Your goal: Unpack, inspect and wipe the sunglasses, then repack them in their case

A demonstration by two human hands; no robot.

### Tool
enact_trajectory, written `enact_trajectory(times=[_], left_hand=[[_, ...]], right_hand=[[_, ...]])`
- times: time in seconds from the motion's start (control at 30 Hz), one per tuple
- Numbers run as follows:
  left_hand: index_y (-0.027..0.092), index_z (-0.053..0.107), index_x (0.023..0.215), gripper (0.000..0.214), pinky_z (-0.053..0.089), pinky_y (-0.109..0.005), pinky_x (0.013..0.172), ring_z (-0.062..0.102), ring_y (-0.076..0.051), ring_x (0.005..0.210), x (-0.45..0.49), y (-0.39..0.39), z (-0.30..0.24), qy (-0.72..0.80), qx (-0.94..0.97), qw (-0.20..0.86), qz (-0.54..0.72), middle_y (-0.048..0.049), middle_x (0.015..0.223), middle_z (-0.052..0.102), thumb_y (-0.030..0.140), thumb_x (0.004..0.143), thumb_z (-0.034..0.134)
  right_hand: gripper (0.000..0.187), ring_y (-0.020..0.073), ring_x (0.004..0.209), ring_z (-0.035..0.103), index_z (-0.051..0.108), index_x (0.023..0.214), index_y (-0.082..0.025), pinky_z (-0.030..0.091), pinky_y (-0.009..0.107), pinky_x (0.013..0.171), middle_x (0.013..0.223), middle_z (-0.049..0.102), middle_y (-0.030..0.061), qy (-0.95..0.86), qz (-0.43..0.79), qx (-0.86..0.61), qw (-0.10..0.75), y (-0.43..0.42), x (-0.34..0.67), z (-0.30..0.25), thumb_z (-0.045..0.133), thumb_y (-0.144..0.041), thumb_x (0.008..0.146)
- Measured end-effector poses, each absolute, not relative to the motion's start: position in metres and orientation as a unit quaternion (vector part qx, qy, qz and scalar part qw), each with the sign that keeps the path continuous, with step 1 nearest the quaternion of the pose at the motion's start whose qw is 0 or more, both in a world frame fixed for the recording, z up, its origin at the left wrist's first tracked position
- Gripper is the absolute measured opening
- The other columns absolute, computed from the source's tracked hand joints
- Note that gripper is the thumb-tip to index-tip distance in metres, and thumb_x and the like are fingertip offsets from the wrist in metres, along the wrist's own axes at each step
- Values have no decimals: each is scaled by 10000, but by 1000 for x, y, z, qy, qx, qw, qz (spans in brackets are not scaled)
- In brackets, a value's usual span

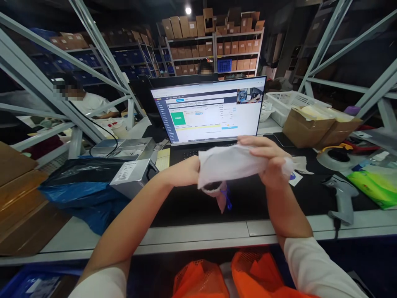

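Note:
A soft white plastic bag is held up in front of me, above the black mat. My right hand grips its right end, thumb and fingers closed around it. At the bag's left edge is my left hand; its fingers go behind or into the bag and are hidden. Just below lies a small pinkish cloth pouch with a blue cord, its upper part partly covered by the bag.
A monitor stands behind my hands. On the right are a barcode scanner, a tape roll and an open carton. To the left are a boxed item and a blue-black plastic bag. A person sits beyond the frame.

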State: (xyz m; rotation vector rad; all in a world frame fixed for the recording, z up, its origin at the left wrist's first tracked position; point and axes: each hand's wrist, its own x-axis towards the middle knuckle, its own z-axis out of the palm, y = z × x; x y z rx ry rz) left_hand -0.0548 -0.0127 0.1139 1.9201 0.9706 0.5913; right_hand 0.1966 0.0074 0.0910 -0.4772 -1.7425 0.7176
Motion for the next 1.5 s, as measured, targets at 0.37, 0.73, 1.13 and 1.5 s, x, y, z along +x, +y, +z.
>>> enact_trajectory(times=[0.37,0.73,1.13,1.5], left_hand=[[248,508,1430,804,598,-374,856,660,-281,1118,-68,-35,96,405,685,459,395,-130,1386,586,191,680,793],[255,511,1403,668,531,-369,1012,500,-296,1347,-71,-29,86,403,821,165,369,-108,1480,475,99,764,629],[239,575,1345,505,499,-385,1060,522,-247,1330,-92,-8,72,414,803,23,429,-93,1465,502,68,872,536],[201,622,1080,467,453,-253,671,615,-163,979,-88,-5,69,330,787,112,509,-74,1190,626,-82,752,447]], right_hand=[[267,273,1261,585,810,959,-264,442,439,1120,1218,709,76,-838,295,42,457,-17,181,96,615,-447,946],[583,261,1182,595,579,1364,-211,487,378,986,1396,578,116,-785,510,-168,309,26,188,93,720,-452,852],[511,278,1017,662,751,1120,-183,517,388,908,1048,745,82,-671,632,-215,324,55,154,61,670,-599,835],[302,233,812,638,736,761,-228,496,345,788,782,722,34,-625,626,-316,343,63,155,60,694,-527,778]])
